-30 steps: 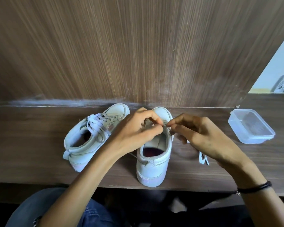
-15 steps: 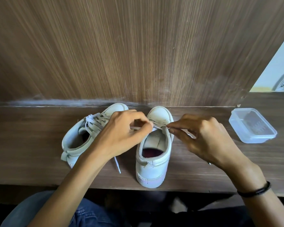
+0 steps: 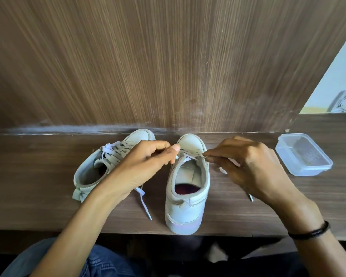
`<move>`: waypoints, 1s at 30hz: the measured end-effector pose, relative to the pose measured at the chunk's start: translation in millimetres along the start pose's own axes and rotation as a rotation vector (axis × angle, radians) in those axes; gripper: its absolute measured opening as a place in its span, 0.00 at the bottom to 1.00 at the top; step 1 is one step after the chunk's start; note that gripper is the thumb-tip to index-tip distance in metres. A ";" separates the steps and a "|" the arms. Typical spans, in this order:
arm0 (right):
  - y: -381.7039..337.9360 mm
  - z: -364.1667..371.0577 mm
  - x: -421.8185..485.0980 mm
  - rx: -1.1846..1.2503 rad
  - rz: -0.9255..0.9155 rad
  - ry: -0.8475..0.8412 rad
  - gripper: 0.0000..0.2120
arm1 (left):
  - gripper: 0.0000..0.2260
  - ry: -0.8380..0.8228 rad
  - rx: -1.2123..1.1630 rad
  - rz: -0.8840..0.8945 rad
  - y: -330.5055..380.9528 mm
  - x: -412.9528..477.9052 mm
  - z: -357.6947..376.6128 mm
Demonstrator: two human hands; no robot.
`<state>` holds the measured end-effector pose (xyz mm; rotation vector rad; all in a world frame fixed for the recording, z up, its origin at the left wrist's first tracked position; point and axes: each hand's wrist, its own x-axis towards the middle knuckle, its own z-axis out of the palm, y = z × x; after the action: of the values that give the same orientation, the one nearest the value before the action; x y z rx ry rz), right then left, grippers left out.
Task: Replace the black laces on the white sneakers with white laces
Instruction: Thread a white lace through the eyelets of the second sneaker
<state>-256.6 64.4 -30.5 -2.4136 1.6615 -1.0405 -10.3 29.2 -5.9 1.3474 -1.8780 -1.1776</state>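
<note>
Working at the centre of the frame on the centre sneaker point(image 3: 186, 206), standing on the wooden shelf point(image 3: 38, 186) just right of the laced sneaker point(image 3: 88, 172). Drawing the white lace point(image 3: 141, 197) taut sideways across the front eyelets. Pinching one run between the thumb and curled fingers of the left hand point(image 3: 146, 166) and the other between the thumb and fingertip of the right hand point(image 3: 254, 168), both clenched on lace, neither released.

Spreading wider than a second ago, when huddling knuckle to knuckle over the tongue. Since then, paying a loose tail out onto the shelf between the two sneakers, toward the lower centre-left, and running the other tail beneath the right palm, only its tip peeking out below. Judging by this, seating and evening the first row, with every higher eyelet still waiting to be threaded. Seeing no black lace anywhere in the frame.

Pointing the toe up toward the wood panel point(image 3: 168, 56), the heel down toward the shelf's front lip. Running the long axis nearly vertical in the frame, leaning only slightly. Crossing that axis with the lace, left to right. Keeping the laced neighbour diagonal beside it, toe to the upper right, heel to the lower left. Leaving untouched the clear plastic tub point(image 3: 304, 154) at the right of the frame
</note>
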 end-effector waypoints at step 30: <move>-49.0 -7.3 31.0 0.502 0.257 0.025 0.07 | 0.10 0.105 -0.324 0.060 21.9 14.8 15.5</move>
<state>-214.1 61.8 9.4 -1.8291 1.4442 -1.2602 -38.2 23.2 5.1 1.1425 -1.5637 -1.2892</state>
